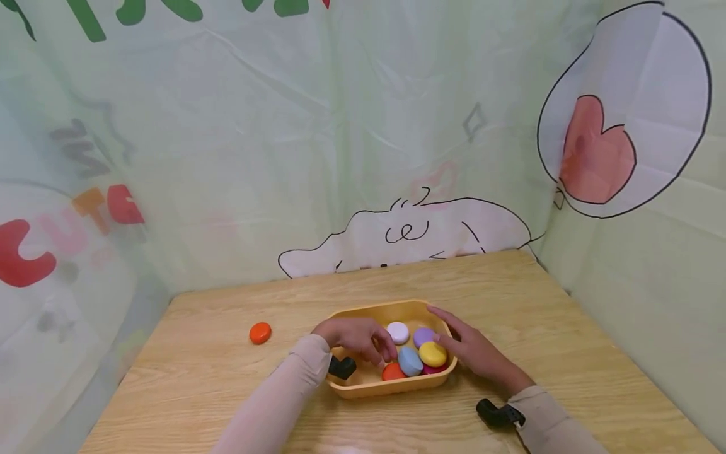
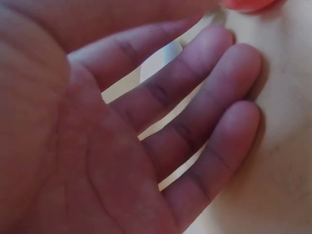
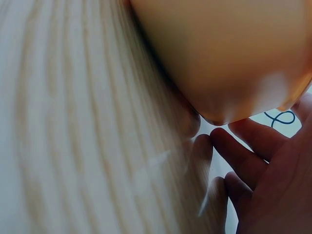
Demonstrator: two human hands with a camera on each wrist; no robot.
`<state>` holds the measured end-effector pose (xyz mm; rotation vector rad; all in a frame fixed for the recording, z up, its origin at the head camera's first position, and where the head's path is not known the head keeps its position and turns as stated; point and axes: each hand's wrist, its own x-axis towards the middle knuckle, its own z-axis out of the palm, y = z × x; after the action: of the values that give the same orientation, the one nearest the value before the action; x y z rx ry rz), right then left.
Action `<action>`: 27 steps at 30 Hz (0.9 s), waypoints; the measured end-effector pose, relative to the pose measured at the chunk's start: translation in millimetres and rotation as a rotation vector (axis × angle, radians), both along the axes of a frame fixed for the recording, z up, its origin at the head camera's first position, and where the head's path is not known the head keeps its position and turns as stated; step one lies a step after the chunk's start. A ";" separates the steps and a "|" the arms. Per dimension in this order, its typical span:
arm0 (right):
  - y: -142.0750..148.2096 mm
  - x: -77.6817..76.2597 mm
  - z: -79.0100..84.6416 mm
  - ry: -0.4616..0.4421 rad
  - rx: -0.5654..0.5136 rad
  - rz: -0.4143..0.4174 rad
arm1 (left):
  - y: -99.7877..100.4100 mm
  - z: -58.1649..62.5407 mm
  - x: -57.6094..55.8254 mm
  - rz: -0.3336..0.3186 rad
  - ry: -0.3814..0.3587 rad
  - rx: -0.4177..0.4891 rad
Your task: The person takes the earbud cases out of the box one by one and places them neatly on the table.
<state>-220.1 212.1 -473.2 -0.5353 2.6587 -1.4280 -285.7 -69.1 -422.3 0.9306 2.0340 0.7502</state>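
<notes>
A shallow yellow-orange tray (image 1: 391, 391) holds several smooth round pieces: white (image 1: 398, 332), purple (image 1: 423, 337), yellow (image 1: 433, 354), light blue (image 1: 410, 361), dark pink (image 1: 435, 369) and red-orange (image 1: 394, 372). My left hand (image 1: 363, 340) reaches down into the tray, fingers loosely bent and slightly spread. Its fingertips (image 2: 239, 117) come down at the tray floor, close to a red piece (image 2: 248, 4). With my right hand (image 1: 482, 353) I hold the tray's right end, thumb over the rim and fingers (image 3: 243, 156) along the outside wall.
One red-orange round piece (image 1: 260, 333) lies on the wooden table (image 1: 215, 309), left of the tray. Printed cloth (image 1: 255, 157) hangs behind the table and at both sides. A black wrist device (image 1: 499, 414) sits on each of my wrists.
</notes>
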 end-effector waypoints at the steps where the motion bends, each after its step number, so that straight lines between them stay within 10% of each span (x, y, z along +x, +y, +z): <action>1: -0.2 -0.1 -0.4 -0.007 0.000 -0.002 | -0.4 -0.5 -0.1 -0.011 -0.001 -0.004; 27: -0.4 2.1 1.3 -0.023 -0.036 0.003 | 7.0 -5.7 8.5 -0.068 0.065 -0.055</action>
<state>-218.0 211.7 -471.9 -0.5223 2.6184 -1.4743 -277.2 -62.1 -428.0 0.9994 2.0584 0.6323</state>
